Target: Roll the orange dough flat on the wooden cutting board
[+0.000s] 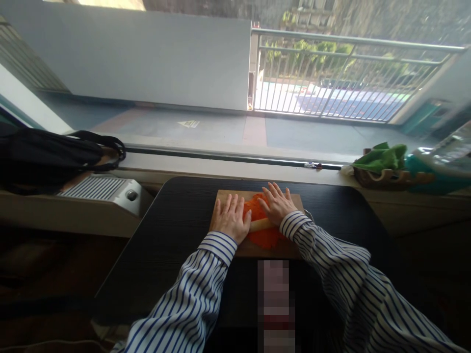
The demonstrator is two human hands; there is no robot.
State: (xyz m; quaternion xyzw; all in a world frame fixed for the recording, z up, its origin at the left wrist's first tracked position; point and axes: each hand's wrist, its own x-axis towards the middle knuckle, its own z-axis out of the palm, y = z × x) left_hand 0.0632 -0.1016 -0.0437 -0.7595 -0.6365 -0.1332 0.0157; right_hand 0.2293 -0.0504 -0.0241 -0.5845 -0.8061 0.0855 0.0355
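Your hands are apart from each other, flat and stretched out rather than wrapped round anything: the left hand [231, 219] lies at nine o'clock of the orange sheet [265, 239], the right hand [276, 205] between one and two. The sheet, dough or clay by its look, lies flat on the wooden board [222, 196], right of its middle, and the board sits on the dark desk [176, 211] straight ahead at twelve. Across the sheet runs the rolling pin [260, 225], tilted slightly, from just below nine o'clock to just above three; its ends are hidden beneath you, and how hard you press cannot be told. Because your right hand sits farther toward twelve, matching the two would probably keep the pin square and the pressure even. Open palms suit this rolling, I judge, since the pin can turn freely. Bear down evenly, ease off near the rim at six o'clock so it doesn't thin too much, and hold the right cuff [294, 225] clear of the soft surface.
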